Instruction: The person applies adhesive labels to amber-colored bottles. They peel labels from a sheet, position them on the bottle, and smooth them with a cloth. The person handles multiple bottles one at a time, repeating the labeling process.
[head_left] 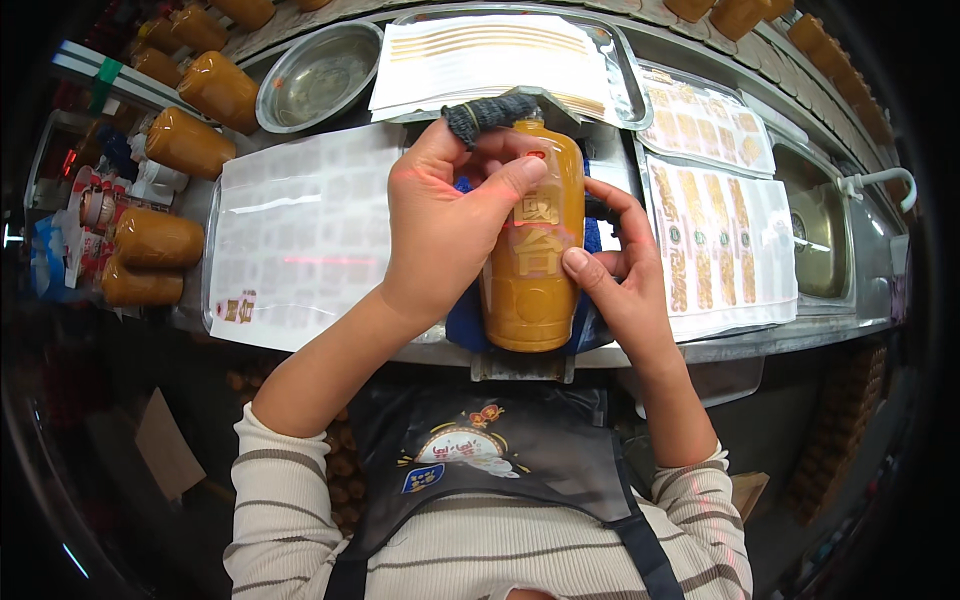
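A mustard-brown bottle (530,310) lies in front of me on a dark blue cloth (468,325), its neck pointing away. Gold characters and a small red mark show on its face, under what looks like a thin clear film. My left hand (440,215) is bent over the upper part, its thumb pressed on the red mark; a dark grey knit sleeve covers one of its fingers. My right hand (632,280) grips the right side, thumb on the front beside the lower character and fingers along the edge, partly hidden.
A white decal sheet (310,220) lies on the left, one gold decal at its corner. Striped sheets (490,60) lie on a tray behind, beside a metal bowl (320,80). Gold decal sheets (715,235) adjoin a sink (822,230) at right. More brown bottles (190,143) stand left.
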